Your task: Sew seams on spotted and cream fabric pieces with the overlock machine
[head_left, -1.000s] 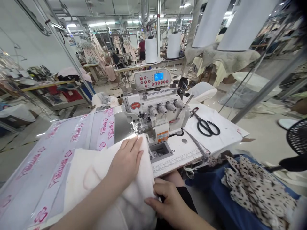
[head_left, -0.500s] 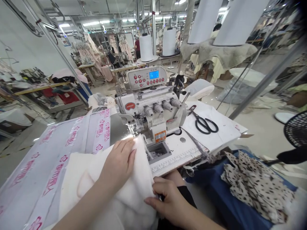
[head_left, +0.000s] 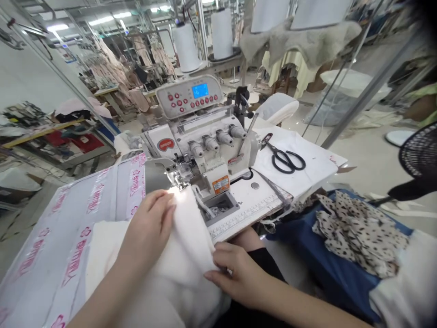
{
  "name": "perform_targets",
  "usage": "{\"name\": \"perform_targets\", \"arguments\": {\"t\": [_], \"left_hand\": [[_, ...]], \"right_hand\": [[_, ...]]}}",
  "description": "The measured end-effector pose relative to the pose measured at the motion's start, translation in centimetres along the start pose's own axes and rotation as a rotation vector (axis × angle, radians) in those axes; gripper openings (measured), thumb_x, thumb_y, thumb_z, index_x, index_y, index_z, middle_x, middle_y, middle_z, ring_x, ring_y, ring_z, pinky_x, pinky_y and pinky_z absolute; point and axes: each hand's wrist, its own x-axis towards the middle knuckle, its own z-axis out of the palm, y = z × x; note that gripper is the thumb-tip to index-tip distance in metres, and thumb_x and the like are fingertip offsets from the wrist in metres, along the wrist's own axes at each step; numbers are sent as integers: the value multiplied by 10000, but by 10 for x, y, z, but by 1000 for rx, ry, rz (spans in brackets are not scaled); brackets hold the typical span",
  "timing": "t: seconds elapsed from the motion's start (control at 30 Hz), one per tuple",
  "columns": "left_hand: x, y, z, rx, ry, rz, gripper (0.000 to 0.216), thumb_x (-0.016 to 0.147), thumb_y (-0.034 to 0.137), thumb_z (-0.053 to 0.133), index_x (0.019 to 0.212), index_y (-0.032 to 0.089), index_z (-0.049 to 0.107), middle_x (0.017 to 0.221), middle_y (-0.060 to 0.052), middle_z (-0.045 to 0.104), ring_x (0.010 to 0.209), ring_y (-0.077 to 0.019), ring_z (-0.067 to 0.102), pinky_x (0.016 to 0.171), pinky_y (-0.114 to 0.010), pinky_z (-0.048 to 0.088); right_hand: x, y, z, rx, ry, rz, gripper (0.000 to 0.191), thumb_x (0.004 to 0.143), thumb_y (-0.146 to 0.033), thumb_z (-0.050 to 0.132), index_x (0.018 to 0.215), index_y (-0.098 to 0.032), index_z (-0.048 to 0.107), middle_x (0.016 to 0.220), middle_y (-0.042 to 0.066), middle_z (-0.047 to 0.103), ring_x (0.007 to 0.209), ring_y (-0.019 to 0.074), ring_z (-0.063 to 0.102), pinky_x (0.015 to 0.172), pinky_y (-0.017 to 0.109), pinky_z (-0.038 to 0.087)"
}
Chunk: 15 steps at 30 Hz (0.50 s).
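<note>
Thick white fabric [head_left: 186,228] runs from the lit needle area of an overlock sewing machine [head_left: 205,146] down into my lap. Near the presser foot, my left hand [head_left: 150,223] presses the cloth with its fingers together and the thumb along the edge. Lower down, my right hand [head_left: 235,273] pinches the fabric's right edge between thumb and fingers. A narrow white strip [head_left: 201,200] hangs at the machine's front, over a grey recess [head_left: 221,207] holding scraps. The needle itself is too small to make out.
Black-handled scissors [head_left: 287,159] lie on the white tabletop right of the machine. Plastic with pink print [head_left: 99,209] covers the left table. Spotted fabric [head_left: 358,232] rests on blue cloth [head_left: 307,246] at right, near a black fan [head_left: 418,150]. Thread cones [head_left: 187,45] stand behind.
The view has tilted down and turned right, so the machine sits further left and higher. The white strip at its front shows more clearly. Both hands keep their hold on the fabric.
</note>
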Motion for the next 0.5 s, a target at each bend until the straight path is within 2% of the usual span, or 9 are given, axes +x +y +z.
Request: {"name": "perform_targets", "arguments": {"t": [0.13, 0.27, 0.5], "left_hand": [[3, -8, -7, 69, -69, -118, 248, 875, 344, 366, 815, 179, 542, 806, -48, 536, 799, -206, 527, 726, -341, 429], [6, -16, -9, -14, -112, -214, 178, 851, 338, 401, 808, 217, 524, 805, -14, 554, 762, -186, 526, 675, -311, 405], [3, -6, -3, -52, -68, -153, 154, 868, 292, 386, 811, 207, 501, 832, -20, 521, 825, -181, 506, 730, -305, 391]], "right_hand": [[-3, -1, -2, -32, -4, -65, 356, 787, -235, 600, 580, -166, 318, 638, -24, 363, 601, 99, 373, 545, 219, 254], [-4, -8, -11, -1, -6, -91, 374, 797, -252, 596, 579, -165, 305, 642, -25, 353, 608, 96, 373, 545, 217, 255], [-13, -27, -27, 160, -66, 48, 411, 764, -287, 656, 544, -150, 337, 640, -31, 386, 599, 78, 394, 523, 197, 269]]}}
